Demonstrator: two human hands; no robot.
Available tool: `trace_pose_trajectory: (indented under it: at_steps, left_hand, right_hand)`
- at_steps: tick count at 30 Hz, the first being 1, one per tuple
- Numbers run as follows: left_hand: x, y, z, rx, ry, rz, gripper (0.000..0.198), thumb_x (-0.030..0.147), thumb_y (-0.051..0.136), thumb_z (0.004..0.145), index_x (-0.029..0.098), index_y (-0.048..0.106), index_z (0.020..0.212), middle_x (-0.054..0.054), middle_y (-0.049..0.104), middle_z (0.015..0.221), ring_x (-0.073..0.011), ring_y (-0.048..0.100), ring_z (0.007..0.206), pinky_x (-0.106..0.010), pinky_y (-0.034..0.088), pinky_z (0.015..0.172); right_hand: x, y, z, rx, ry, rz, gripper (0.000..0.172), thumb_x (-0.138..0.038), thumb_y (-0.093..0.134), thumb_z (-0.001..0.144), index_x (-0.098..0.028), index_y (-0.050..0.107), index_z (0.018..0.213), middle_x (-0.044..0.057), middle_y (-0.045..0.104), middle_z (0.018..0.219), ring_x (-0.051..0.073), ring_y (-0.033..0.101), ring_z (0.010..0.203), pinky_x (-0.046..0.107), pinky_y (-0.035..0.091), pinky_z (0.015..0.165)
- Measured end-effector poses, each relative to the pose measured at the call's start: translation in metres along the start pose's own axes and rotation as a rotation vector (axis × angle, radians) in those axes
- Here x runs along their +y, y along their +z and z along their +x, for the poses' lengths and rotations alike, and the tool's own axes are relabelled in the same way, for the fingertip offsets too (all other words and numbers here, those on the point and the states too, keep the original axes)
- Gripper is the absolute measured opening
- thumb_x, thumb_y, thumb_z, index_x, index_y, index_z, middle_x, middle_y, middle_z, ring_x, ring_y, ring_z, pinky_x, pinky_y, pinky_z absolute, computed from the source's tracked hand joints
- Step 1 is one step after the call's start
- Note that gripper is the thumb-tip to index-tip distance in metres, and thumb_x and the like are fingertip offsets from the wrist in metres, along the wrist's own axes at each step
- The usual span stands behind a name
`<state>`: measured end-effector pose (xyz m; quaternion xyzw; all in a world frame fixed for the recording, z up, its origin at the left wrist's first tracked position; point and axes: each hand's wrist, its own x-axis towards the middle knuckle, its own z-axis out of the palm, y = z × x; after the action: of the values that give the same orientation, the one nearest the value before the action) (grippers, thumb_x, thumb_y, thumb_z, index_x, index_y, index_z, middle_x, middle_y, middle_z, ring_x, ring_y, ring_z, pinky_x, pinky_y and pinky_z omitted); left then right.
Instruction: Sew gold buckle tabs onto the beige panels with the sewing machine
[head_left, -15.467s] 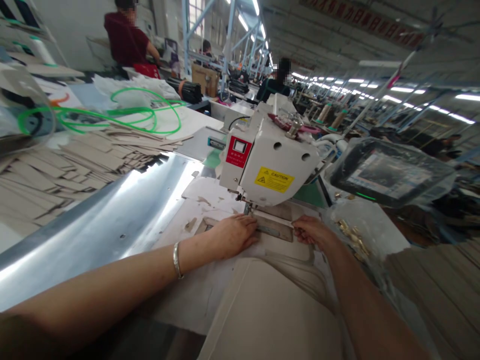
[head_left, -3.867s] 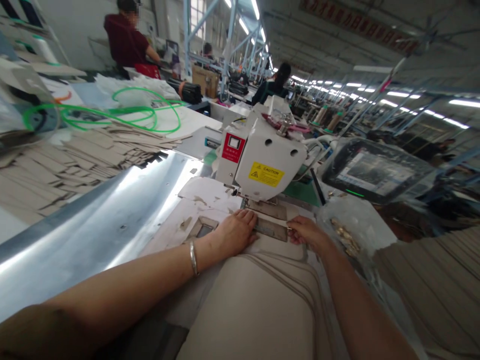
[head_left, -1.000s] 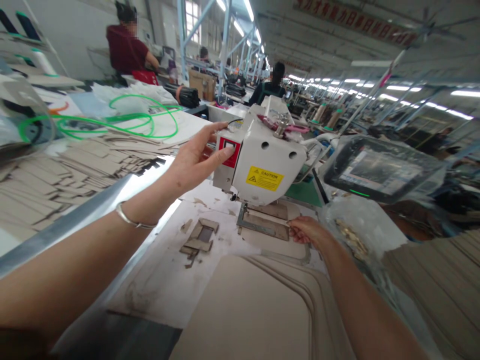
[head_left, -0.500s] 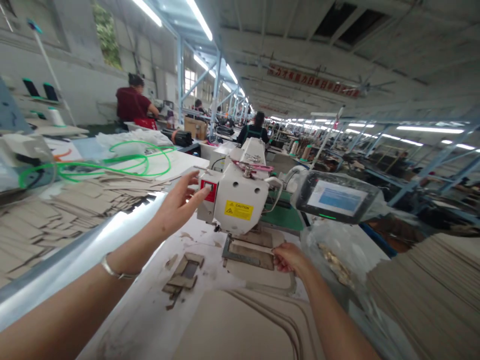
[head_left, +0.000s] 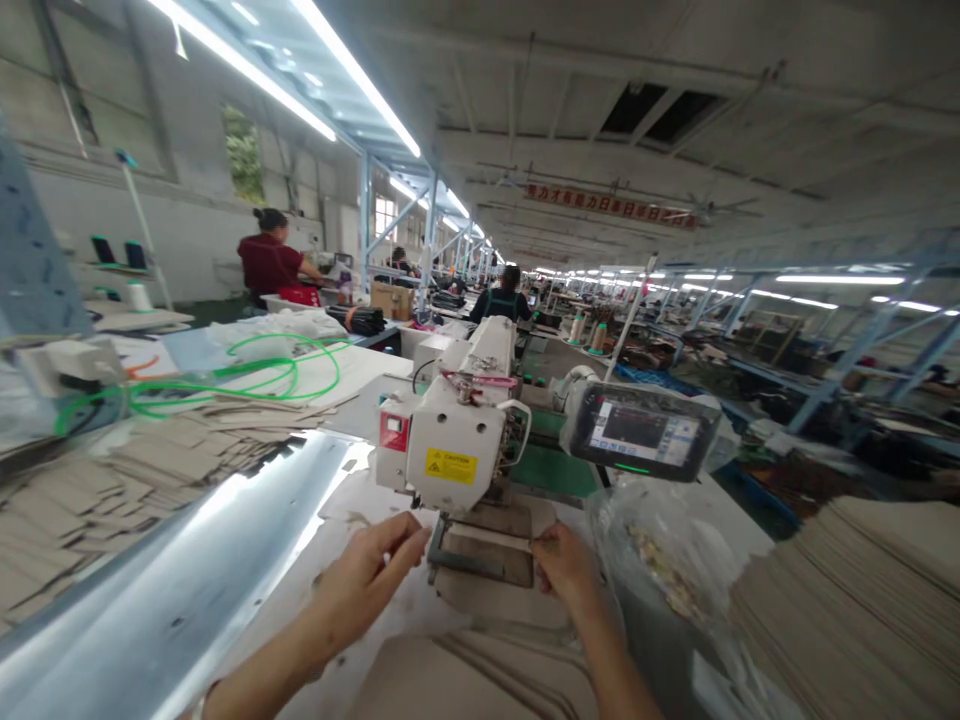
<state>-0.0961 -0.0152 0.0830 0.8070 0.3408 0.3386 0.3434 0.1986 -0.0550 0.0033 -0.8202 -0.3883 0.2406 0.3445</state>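
1. Left hand (head_left: 367,575) was down from the red control panel (head_left: 394,432) now, and there it went, hanging in the air just in front of the white sewing machine (head_left: 450,450), fingers half-curled, nothing in them!
2. Right hand (head_left: 566,570) sat at the right edge of the metal-framed template (head_left: 480,562), fingers on it; gripping or only pressing, I couldn't tell from here.
3. That template lay under the machine's needle area, between the two hands, on a tan sheet of material (head_left: 502,610).
4. Just right of the right hand, a clear plastic bag (head_left: 660,570) held small brass-coloured pieces, with a touchscreen (head_left: 641,432) up above it.
5. Over on the left, tan cut pieces (head_left: 112,480) were piled beside a shiny steel sheet (head_left: 172,570), green tubing (head_left: 247,385) looped behind them.
6. Further down the long factory hall, one co-worker in a maroon top (head_left: 270,265) stood at a bench and another in a dark vest (head_left: 506,300) worked beyond the machine.
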Motion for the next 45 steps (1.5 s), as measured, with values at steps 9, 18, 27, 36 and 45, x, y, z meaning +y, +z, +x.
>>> trace_pose_trajectory:
  at_steps: [9, 18, 27, 36, 45]
  left_hand:
    - [-0.004, 0.035, -0.018, -0.286, -0.067, 0.052, 0.042, 0.046, 0.034, 0.097, 0.018, 0.048, 0.070, 0.000, 0.056, 0.068, -0.0128, 0.052, 0.065, -0.022, 0.034, 0.060]
    - [-0.010, 0.046, -0.025, -0.375, -0.039, 0.198, 0.031, 0.036, 0.037, 0.095, 0.019, 0.048, 0.072, -0.002, 0.061, 0.075, -0.0150, 0.055, 0.070, -0.025, 0.032, 0.064]
    - [-0.013, 0.046, -0.025, -0.373, -0.016, 0.204, 0.030, 0.035, 0.037, 0.095, 0.019, 0.048, 0.072, -0.003, 0.063, 0.075, -0.0148, 0.057, 0.070, -0.025, 0.032, 0.062]
    - [-0.021, 0.048, -0.023, -0.361, -0.007, 0.196, 0.035, 0.039, 0.035, 0.097, 0.019, 0.049, 0.072, -0.003, 0.063, 0.075, -0.0142, 0.057, 0.070, -0.025, 0.032, 0.062]
    - [-0.018, 0.050, -0.020, -0.348, -0.006, 0.208, 0.036, 0.039, 0.034, 0.097, 0.019, 0.047, 0.070, -0.003, 0.062, 0.072, -0.0137, 0.056, 0.066, -0.025, 0.031, 0.060]
  right_hand:
    - [0.002, -0.004, -0.025, 0.411, -0.244, -0.320, 0.033, -0.033, 0.055, 0.086, -0.017, 0.064, 0.114, 0.015, 0.064, 0.106, 0.026, 0.067, 0.084, 0.034, 0.049, 0.070]
    - [-0.117, -0.038, -0.061, 0.567, -0.901, 0.029, 0.025, -0.026, 0.048, 0.095, -0.016, 0.068, 0.105, 0.007, 0.068, 0.088, 0.017, 0.064, 0.077, 0.027, 0.048, 0.070]
    - [-0.172, -0.027, -0.036, 0.763, -0.836, -0.161, 0.026, -0.021, 0.049, 0.094, -0.017, 0.072, 0.105, 0.008, 0.072, 0.087, 0.019, 0.066, 0.074, 0.028, 0.044, 0.065]
    - [-0.156, -0.043, -0.039, 0.562, -1.004, 0.089, 0.019, -0.021, 0.048, 0.094, -0.018, 0.067, 0.091, 0.005, 0.068, 0.081, 0.016, 0.064, 0.077, 0.025, 0.047, 0.070]
    - [-0.171, -0.033, -0.037, 0.693, -0.909, -0.096, 0.024, -0.020, 0.048, 0.094, -0.020, 0.070, 0.105, 0.006, 0.074, 0.098, 0.019, 0.069, 0.084, 0.028, 0.048, 0.075]
